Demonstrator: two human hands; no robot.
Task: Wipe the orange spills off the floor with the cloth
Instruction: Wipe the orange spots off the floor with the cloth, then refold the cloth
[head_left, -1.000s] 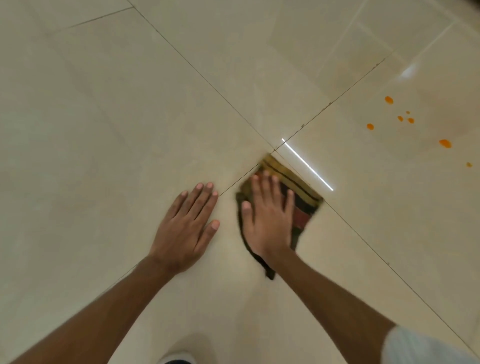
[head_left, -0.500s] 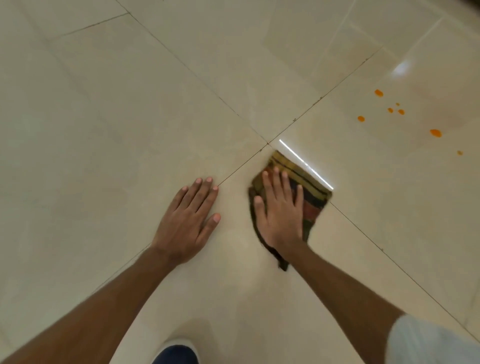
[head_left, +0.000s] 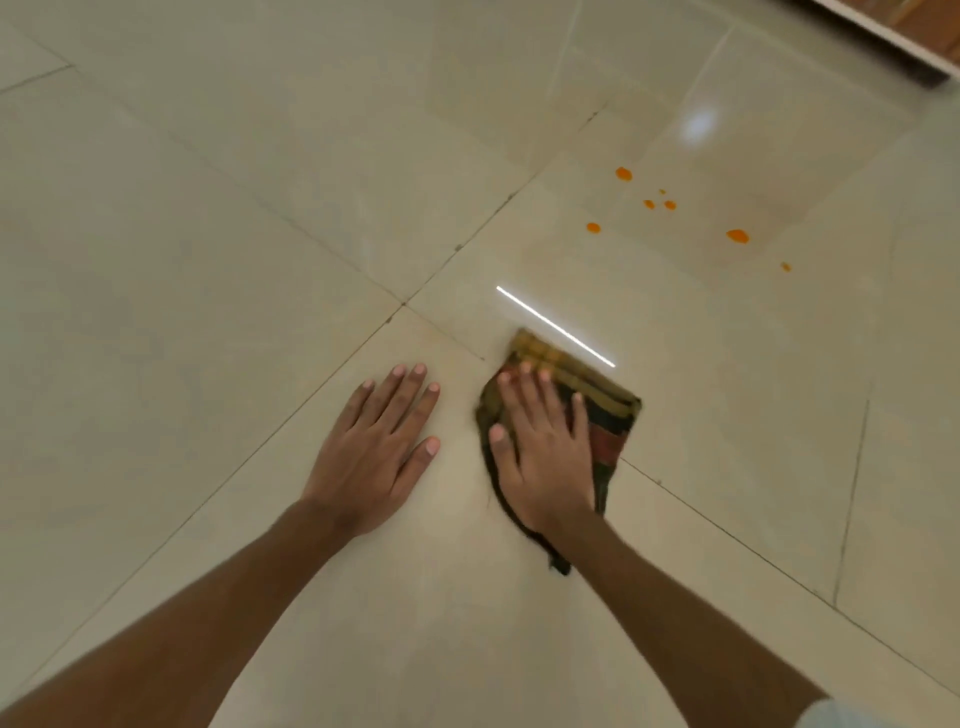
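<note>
Fingers (head_left: 524, 395) of the right hand (head_left: 545, 457) lie flat and spread on the cloth (head_left: 608, 415), centre frame on the floor (head_left: 208, 260). Left hand (head_left: 374, 452) beside it, splayed flat on tile. Orange spills (head_left: 670, 205) dot the upper right, well apart from the cloth.

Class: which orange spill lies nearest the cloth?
The lone drop at the cluster's lower left, closest to the cloth under the right hand.

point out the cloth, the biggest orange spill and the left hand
cloth (head_left: 605, 415), head view, striped part right of the fingers
biggest orange spill (head_left: 737, 236), head view, its middle
left hand (head_left: 376, 447), head view, back of hand
</note>
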